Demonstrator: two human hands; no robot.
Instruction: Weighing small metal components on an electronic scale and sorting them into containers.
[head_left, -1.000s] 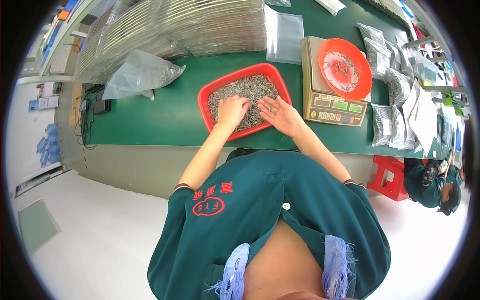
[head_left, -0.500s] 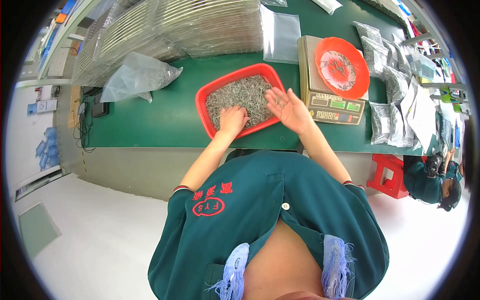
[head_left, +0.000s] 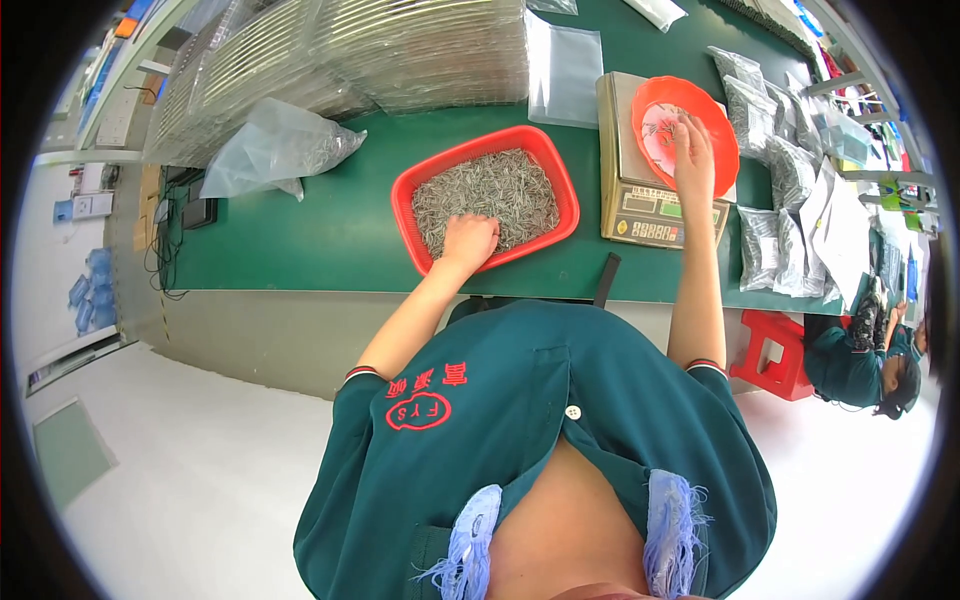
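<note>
A red plastic basket (head_left: 565, 190) holds a heap of small slender metal pieces (head_left: 500, 185), which look like screws or pins. My left hand (head_left: 470, 240) rests on the heap near the basket's front edge, fingers curled downward and their tips hidden among the pieces. Over an orange-red dish (head_left: 722, 150) I hold my right hand (head_left: 694, 160), its fingers drawn together above some of the same pieces in the dish's pale middle. What lies inside the right hand is hidden from this angle. The dish sits on a digital scale (head_left: 622, 205).
Wrapped stacks of trays (head_left: 420, 60) stand at the back left, near a partly filled clear bag (head_left: 265, 150). Flat clear bags (head_left: 565, 75) lie behind the basket. Filled bags (head_left: 760, 245) line the right side. A person (head_left: 850, 350) sits by a red stool (head_left: 770, 355).
My right hand has moved right, from beside the basket to above the dish, and its open palm with a few metal pieces has turned over. The left hand's fingers have curled more.
</note>
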